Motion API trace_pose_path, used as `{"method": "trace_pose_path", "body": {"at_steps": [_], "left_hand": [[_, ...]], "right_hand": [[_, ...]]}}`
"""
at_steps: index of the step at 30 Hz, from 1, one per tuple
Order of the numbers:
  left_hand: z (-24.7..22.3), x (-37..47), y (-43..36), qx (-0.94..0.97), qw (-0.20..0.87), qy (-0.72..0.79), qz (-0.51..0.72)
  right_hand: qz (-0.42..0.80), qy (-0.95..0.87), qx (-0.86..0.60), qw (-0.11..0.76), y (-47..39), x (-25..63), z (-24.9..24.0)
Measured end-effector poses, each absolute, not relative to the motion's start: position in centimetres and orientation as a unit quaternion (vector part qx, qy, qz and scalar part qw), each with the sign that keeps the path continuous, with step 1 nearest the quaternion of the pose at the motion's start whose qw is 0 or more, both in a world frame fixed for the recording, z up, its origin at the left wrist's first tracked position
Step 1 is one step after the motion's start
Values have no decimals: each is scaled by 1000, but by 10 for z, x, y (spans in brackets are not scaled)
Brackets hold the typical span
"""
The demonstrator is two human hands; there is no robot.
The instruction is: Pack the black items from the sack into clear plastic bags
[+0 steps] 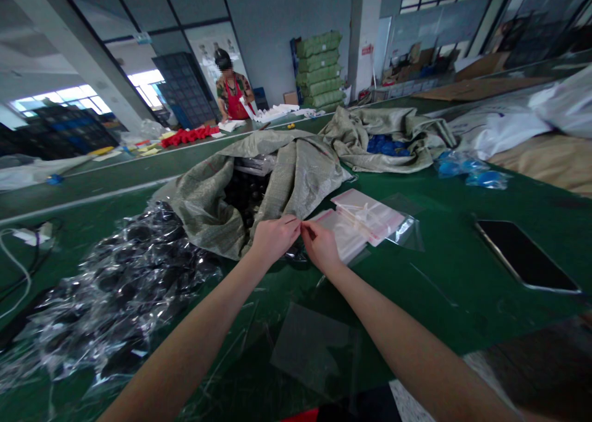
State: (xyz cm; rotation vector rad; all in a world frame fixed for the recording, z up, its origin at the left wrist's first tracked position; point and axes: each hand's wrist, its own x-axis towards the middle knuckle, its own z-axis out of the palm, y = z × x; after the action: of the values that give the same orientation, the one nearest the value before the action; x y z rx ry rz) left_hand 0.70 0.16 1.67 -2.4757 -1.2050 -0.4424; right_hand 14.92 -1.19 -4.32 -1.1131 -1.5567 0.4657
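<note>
My left hand (276, 237) and my right hand (320, 243) meet at the fingertips, both closed in a pinch. Between and below them shows part of a clear plastic bag (295, 253) with something dark in it, mostly hidden by my fingers. Just beyond my left hand lies an open woven sack (300, 169) with black round pieces (245, 194) inside. Beside my right hand are stacks of flat clear bags (367, 215) with pinkish edges. On the left spreads a heap of bagged black pieces (124, 280).
A smartphone (527, 255) lies at the right. Behind it are bagged blue pieces (476, 169) and another sack (356, 144) holding blue items. A loose clear sheet (314, 342) rests in front of me. Across the table a person in a red apron (237, 104) stands near red pieces (189, 136).
</note>
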Motion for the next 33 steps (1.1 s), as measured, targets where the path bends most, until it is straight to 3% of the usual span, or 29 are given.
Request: {"method": "trace_pose_path", "body": {"at_steps": [6, 13, 24, 33], "left_hand": [[17, 7, 2, -861, 186, -446, -160], [20, 1, 7, -844, 148, -452, -247], [9, 0, 3, -880, 178, -403, -179], [7, 2, 6, -863, 137, -431, -226]], "right_hand": [[198, -669, -456, 552, -13, 148, -47], [229, -643, -479, 552, -13, 148, -45], [183, -680, -481, 522, -13, 147, -45], [181, -680, -483, 521, -15, 148, -43]]}}
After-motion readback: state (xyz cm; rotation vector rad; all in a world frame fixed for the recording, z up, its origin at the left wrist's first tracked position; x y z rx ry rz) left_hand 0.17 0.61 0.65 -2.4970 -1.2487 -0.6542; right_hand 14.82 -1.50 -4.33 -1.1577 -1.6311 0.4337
